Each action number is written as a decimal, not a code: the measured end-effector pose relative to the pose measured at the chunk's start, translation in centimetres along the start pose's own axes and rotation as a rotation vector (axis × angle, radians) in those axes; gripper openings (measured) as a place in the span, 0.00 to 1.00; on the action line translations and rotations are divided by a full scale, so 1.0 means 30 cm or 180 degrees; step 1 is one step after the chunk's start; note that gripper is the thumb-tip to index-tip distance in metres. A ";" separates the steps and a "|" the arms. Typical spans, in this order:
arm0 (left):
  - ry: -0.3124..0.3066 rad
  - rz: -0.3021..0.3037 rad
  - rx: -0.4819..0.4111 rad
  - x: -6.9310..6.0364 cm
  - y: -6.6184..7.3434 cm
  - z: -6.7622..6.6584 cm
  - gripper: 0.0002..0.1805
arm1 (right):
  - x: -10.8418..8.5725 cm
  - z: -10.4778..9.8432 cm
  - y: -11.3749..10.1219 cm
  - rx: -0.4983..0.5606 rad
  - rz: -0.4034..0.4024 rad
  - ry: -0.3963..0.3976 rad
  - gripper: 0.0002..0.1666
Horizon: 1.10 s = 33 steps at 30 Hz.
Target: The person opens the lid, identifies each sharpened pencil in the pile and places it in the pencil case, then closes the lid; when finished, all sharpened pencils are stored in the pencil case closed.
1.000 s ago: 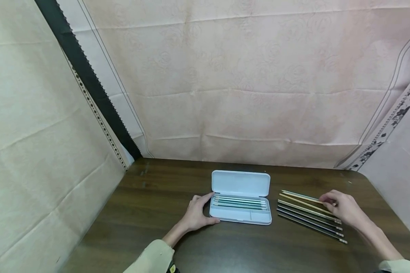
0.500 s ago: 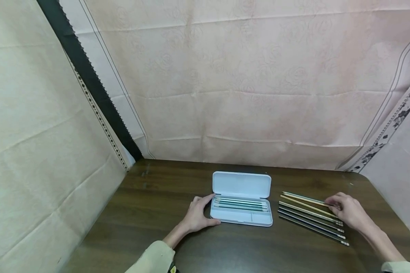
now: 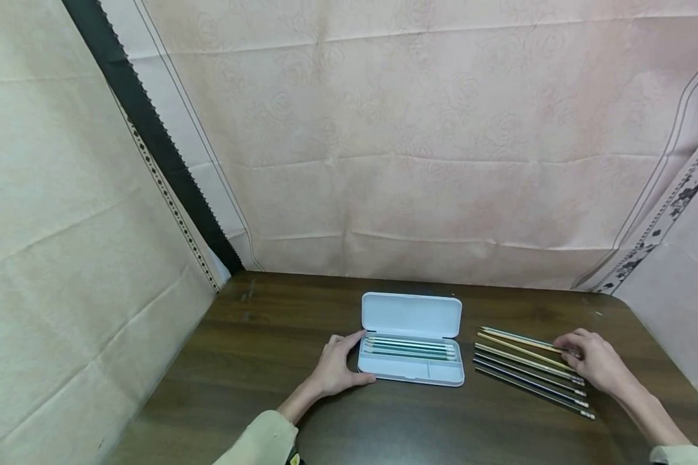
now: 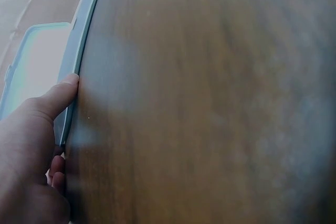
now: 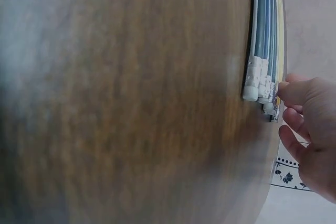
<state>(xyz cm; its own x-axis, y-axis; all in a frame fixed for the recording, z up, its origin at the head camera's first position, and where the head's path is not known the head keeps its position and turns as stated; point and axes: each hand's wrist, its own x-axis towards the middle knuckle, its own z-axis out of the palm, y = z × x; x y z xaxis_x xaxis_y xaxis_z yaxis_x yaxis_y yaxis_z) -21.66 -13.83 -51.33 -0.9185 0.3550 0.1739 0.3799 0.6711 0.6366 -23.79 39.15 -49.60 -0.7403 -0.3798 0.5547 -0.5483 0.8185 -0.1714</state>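
Note:
An open light-blue pencil case (image 3: pixel 442 373) lies on the table with its lid (image 3: pixel 410 314) tipped back. Several green pencils (image 3: pixel 410 347) lie inside its long compartment. My left hand (image 3: pixel 337 369) grips the case's left end, thumb at the front edge, as the left wrist view also shows. To the right, several pencils (image 3: pixel 529 378) lie in a slanted row, their eraser ends (image 5: pixel 252 85) toward me. The fingers of my right hand (image 3: pixel 594 361) pinch the rear end of the farthest pencil (image 3: pixel 514 336); its eraser end is hidden by the fingers.
The brown wooden table (image 3: pixel 384 423) extends around the case and the pencil row. A pale cloth (image 3: pixel 413 161) hangs behind its far edge, with more cloth at left and right. A small compartment (image 3: pixel 444 369) sits at the case's front right.
My right hand has shifted slightly right along the farthest pencil, toward its rear end. The whole scene has shifted a little in the view. The left hand keeps its place on the case.

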 end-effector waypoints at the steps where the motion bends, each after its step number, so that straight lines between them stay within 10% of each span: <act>1: 0.0005 0.0010 -0.0007 0.000 0.000 0.000 0.50 | 0.000 0.001 0.001 0.0020 0.0008 -0.0023 0.19; 33: 0.0002 -0.0023 -0.0001 0.002 0.005 -0.003 0.50 | -0.005 0.012 -0.012 0.0028 -0.0054 -0.0055 0.24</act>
<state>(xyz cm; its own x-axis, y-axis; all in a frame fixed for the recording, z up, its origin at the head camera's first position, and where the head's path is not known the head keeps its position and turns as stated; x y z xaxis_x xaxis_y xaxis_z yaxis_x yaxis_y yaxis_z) -21.68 -13.78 -51.15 -0.9214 0.3496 0.1698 0.3732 0.6735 0.6381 -23.64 38.76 -49.93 -0.7375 -0.4009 0.5435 -0.5642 0.8081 -0.1694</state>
